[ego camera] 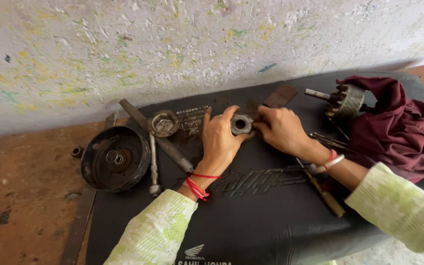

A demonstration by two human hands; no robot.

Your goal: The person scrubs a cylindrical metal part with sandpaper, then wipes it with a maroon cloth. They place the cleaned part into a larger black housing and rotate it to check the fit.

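Round metal bearing part on black padded surface, pinched between left hand and right hand, both closed on it. Dark drum at left; maroon cloth at right.

Maroon cloth, black mat, paint-speckled white wall, green floral sleeves
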